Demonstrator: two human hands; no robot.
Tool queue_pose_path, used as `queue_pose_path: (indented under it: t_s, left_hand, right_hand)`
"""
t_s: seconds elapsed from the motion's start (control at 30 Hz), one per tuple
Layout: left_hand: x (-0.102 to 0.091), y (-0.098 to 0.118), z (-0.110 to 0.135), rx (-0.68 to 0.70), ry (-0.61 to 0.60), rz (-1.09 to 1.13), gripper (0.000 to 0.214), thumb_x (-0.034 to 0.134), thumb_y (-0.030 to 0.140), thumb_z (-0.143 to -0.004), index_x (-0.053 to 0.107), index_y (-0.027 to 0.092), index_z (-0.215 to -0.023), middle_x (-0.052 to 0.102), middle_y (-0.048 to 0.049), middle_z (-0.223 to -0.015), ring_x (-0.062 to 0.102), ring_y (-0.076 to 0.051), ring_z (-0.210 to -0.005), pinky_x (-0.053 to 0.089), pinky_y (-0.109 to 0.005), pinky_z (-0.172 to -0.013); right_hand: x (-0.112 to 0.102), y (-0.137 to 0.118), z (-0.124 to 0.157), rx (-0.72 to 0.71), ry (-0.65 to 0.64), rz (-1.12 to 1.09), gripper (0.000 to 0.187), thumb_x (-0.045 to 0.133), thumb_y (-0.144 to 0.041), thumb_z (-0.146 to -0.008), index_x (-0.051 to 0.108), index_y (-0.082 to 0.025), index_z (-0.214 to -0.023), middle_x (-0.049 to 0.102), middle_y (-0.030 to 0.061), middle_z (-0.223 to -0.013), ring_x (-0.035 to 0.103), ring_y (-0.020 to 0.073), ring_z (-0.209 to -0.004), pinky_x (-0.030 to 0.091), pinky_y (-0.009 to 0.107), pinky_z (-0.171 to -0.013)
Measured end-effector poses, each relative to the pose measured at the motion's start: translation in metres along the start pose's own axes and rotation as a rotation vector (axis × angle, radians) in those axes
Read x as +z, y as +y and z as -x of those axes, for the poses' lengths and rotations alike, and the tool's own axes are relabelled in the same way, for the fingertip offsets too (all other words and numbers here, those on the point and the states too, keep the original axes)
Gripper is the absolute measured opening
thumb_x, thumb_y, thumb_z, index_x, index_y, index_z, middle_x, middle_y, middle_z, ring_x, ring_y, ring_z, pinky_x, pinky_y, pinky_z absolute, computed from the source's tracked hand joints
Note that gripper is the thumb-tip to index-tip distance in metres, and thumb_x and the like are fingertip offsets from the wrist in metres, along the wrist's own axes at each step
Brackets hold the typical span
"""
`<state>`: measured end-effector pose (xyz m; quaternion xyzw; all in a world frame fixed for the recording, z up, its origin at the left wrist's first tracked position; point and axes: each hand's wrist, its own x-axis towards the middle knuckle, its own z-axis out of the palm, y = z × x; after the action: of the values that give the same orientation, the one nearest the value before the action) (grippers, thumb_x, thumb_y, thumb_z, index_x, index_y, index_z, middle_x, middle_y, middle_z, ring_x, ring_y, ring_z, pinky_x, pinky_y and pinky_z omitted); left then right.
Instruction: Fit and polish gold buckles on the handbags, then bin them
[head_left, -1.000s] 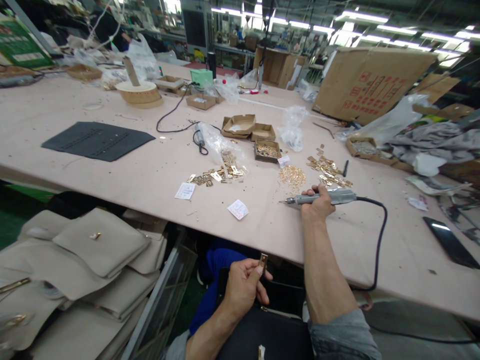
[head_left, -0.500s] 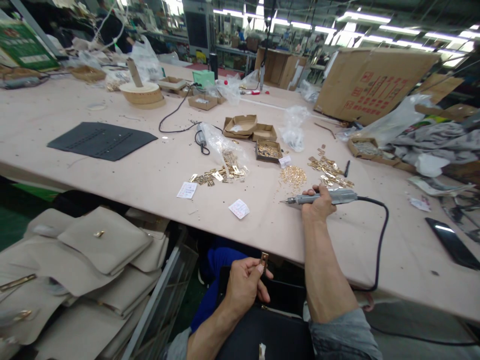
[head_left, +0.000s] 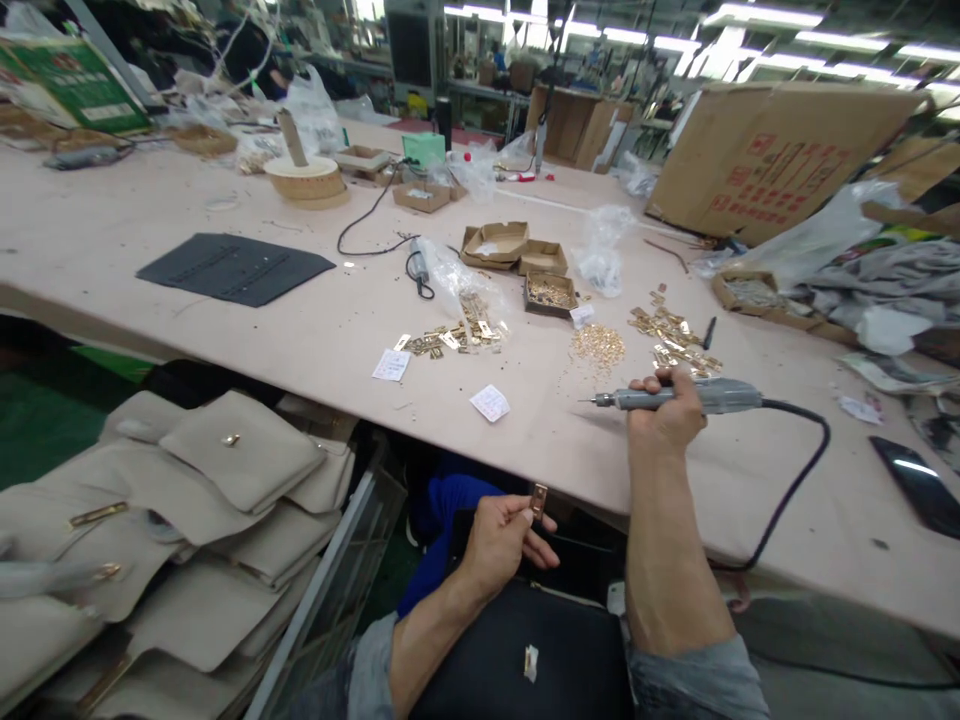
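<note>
My left hand (head_left: pixel 504 545) pinches a small gold metal plate (head_left: pixel 538 499) between thumb and fingers, above my lap. Below it lies a black leather piece (head_left: pixel 547 640), perhaps a bag, with a small wrapped metal fitting (head_left: pixel 530 662) on it. Over the table my right hand (head_left: pixel 670 412) is wrapped around a grey electric screwdriver (head_left: pixel 724 395), its thin bit pointing left. Just beyond the bit spreads a pile of tiny gold screws (head_left: pixel 598 345). Gold metal plates (head_left: pixel 671 335) lie behind my right hand, and more gold plates (head_left: pixel 450 338) spill from a clear plastic bag (head_left: pixel 469 285).
Small cardboard boxes (head_left: pixel 551 292) stand mid-table. A black sheet (head_left: pixel 236 268) lies left, a phone (head_left: pixel 915 480) right. Beige bag pieces (head_left: pixel 240 440) are stacked at lower left beside a metal frame (head_left: pixel 319 590). The screwdriver's cable (head_left: pixel 806 490) loops over the table edge.
The view has shifted slightly, so the table's things appear farther right. My right hand still holds the screwdriver, its bit a little farther from the screw pile. My left hand keeps the plate.
</note>
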<state>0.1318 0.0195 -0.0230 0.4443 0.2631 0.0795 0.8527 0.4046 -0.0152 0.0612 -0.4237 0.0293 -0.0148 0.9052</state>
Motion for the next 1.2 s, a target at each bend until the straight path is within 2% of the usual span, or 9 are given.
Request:
queue_pose_path:
  t_s: [0.2, 0.33, 0.43, 0.63, 0.8, 0.97, 1.2]
  left_hand:
    - [0.001, 0.0, 0.004, 0.029, -0.004, 0.053, 0.036, 0.071, 0.039, -0.082, 0.073, 0.005, -0.093, 0.078, -0.0171, -0.088, 0.078, -0.024, -0.062, 0.061, -0.027, -0.054]
    - [0.0, -0.002, 0.005, 0.008, -0.027, 0.089, 0.036, 0.072, 0.036, -0.081, 0.073, 0.005, -0.099, 0.077, -0.0176, -0.094, 0.079, -0.025, -0.068, 0.063, -0.029, -0.059]
    - [0.001, -0.001, 0.007, 0.02, -0.016, 0.082, 0.034, 0.071, 0.035, -0.083, 0.072, 0.005, -0.098, 0.077, -0.0181, -0.094, 0.079, -0.025, -0.068, 0.063, -0.027, -0.059]
    - [0.007, 0.001, 0.011, 0.012, 0.036, 0.09, 0.024, 0.066, 0.024, -0.084, 0.071, 0.004, -0.097, 0.076, -0.0164, -0.091, 0.078, -0.022, -0.064, 0.062, -0.026, -0.056]
    - [0.012, 0.005, 0.014, 0.001, 0.075, 0.078, 0.014, 0.059, 0.015, -0.087, 0.069, 0.005, -0.089, 0.074, -0.0138, -0.084, 0.078, -0.021, -0.062, 0.061, -0.023, -0.053]
    - [0.014, 0.009, 0.016, -0.024, 0.098, 0.077, 0.012, 0.06, 0.014, -0.091, 0.067, 0.005, -0.088, 0.073, -0.0145, -0.085, 0.077, -0.021, -0.061, 0.06, -0.023, -0.052]
    - [0.015, 0.008, 0.014, -0.029, 0.103, 0.05, 0.016, 0.052, 0.007, -0.091, 0.067, 0.006, -0.083, 0.072, -0.0121, -0.078, 0.077, -0.021, -0.06, 0.06, -0.022, -0.052]
  right_hand:
    - [-0.02, -0.049, 0.076, 0.063, -0.257, 0.048, 0.017, 0.07, -0.02, -0.081, 0.053, -0.018, -0.08, 0.055, -0.0028, -0.078, 0.048, 0.0066, -0.054, 0.048, 0.023, -0.052]
    - [-0.034, -0.064, 0.127, 0.1, -0.27, 0.124, 0.027, 0.075, -0.022, -0.078, 0.049, -0.02, -0.081, 0.058, -0.003, -0.075, 0.045, 0.0076, -0.052, 0.046, 0.023, -0.051]
    - [-0.041, -0.063, 0.151, 0.094, -0.287, 0.15, 0.028, 0.076, -0.021, -0.078, 0.049, -0.021, -0.083, 0.059, -0.0035, -0.074, 0.045, 0.0078, -0.051, 0.045, 0.023, -0.052]
    - [-0.042, -0.051, 0.175, 0.018, -0.369, 0.216, 0.023, 0.077, -0.023, -0.081, 0.055, -0.019, -0.087, 0.059, -0.0027, -0.075, 0.05, 0.0089, -0.051, 0.046, 0.026, -0.052]
    - [-0.039, -0.043, 0.187, -0.067, -0.463, 0.258, 0.015, 0.074, -0.021, -0.084, 0.059, -0.017, -0.082, 0.059, -0.0019, -0.072, 0.05, 0.0088, -0.049, 0.045, 0.027, -0.052]
    - [-0.038, -0.039, 0.192, -0.125, -0.529, 0.278, 0.011, 0.072, -0.019, -0.086, 0.062, -0.017, -0.083, 0.06, -0.0013, -0.071, 0.051, 0.0098, -0.048, 0.046, 0.028, -0.052]
    - [-0.038, -0.035, 0.196, -0.174, -0.615, 0.321, 0.012, 0.068, -0.017, -0.089, 0.063, -0.016, -0.079, 0.059, -0.001, -0.069, 0.05, 0.0096, -0.048, 0.045, 0.028, -0.051]
